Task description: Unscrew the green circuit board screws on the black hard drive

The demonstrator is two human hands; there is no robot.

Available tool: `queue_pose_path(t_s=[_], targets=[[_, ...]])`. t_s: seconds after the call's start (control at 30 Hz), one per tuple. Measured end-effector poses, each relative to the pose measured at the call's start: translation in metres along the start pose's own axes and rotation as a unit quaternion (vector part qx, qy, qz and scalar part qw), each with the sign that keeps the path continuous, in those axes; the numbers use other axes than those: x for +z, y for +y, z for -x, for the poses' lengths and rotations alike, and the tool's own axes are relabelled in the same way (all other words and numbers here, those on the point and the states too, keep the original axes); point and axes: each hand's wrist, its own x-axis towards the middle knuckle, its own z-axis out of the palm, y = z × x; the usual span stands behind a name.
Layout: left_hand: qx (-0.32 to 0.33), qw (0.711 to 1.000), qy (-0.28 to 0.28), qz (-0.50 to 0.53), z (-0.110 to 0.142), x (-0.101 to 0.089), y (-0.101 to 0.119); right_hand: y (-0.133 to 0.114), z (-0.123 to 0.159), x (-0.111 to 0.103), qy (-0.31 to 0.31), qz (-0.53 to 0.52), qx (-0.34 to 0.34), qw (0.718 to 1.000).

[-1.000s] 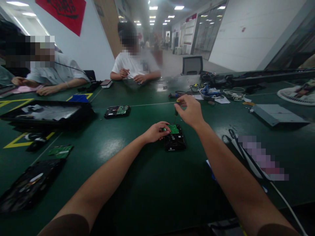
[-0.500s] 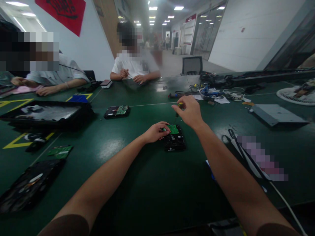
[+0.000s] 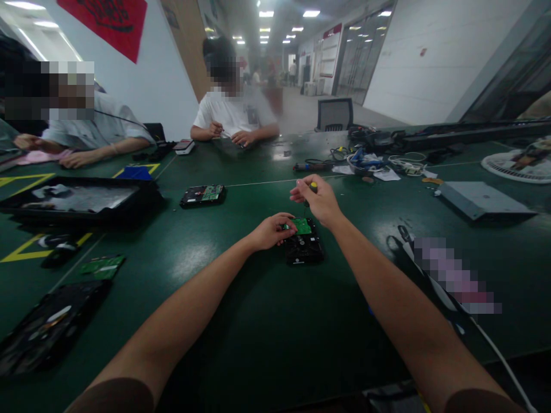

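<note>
A black hard drive [image 3: 303, 249] with a green circuit board [image 3: 302, 225] on top lies on the dark green table [image 3: 267, 321] in front of me. My left hand [image 3: 272, 229] rests on the drive's left edge, fingers curled against the board. My right hand [image 3: 317, 198] hovers just above the board, closed round a small screwdriver [image 3: 310, 190] with a yellow-tipped handle, held upright with its tip pointing down at the board.
A second hard drive [image 3: 203, 195] lies further back on the left, beside a black tray [image 3: 81, 199]. Loose boards and an opened drive [image 3: 47, 330] sit near left. Cables and tools [image 3: 365, 162] clutter the back right. Two people sit across the table.
My right hand has drawn a little left and nearer to me, turning the screwdriver handle between its fingers. The left hand and drive stay put.
</note>
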Motion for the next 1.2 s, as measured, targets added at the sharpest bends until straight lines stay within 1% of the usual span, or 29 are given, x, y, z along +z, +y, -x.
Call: queue_pose_path(t_s=[0.1,0.17,0.3,0.37,0.6,0.7,0.87,1.0,1.2], targets=[[0.004,1.000,-0.003,0.003,-0.0002,0.0001,-0.0007,-0.0014,-0.0007,-0.0016,0.016,-0.011,-0.004,1.000],[0.004,1.000,-0.005,0.005,-0.0001,-0.0001,-0.0011,-0.0010,-0.0020,-0.0038,0.026,-0.042,0.002,0.999],[-0.003,1.000,-0.008,0.004,0.0004,-0.0008,-0.0005,0.0009,-0.0049,-0.0076,0.013,-0.131,0.022,0.991],[-0.004,1.000,-0.007,0.006,0.0006,-0.0010,-0.0003,0.0017,-0.0059,-0.0084,0.008,-0.152,0.029,0.988],[-0.012,1.000,-0.007,0.002,0.0004,-0.0009,-0.0005,0.0019,-0.0036,-0.0063,0.032,-0.116,0.035,0.992],[-0.009,1.000,-0.008,0.004,0.0004,-0.0011,-0.0009,-0.0010,-0.0014,-0.0059,0.020,-0.130,0.043,0.990],[-0.007,1.000,-0.008,0.013,0.0004,-0.0012,-0.0018,-0.0053,-0.0015,-0.0065,0.008,-0.087,0.064,0.994],[-0.012,1.000,-0.009,0.010,0.0001,-0.0012,-0.0021,-0.0041,-0.0040,-0.0074,0.004,-0.096,0.061,0.994],[-0.006,1.000,-0.010,0.009,-0.0007,-0.0006,-0.0024,0.0018,-0.0056,-0.0097,0.034,-0.084,0.049,0.995]])
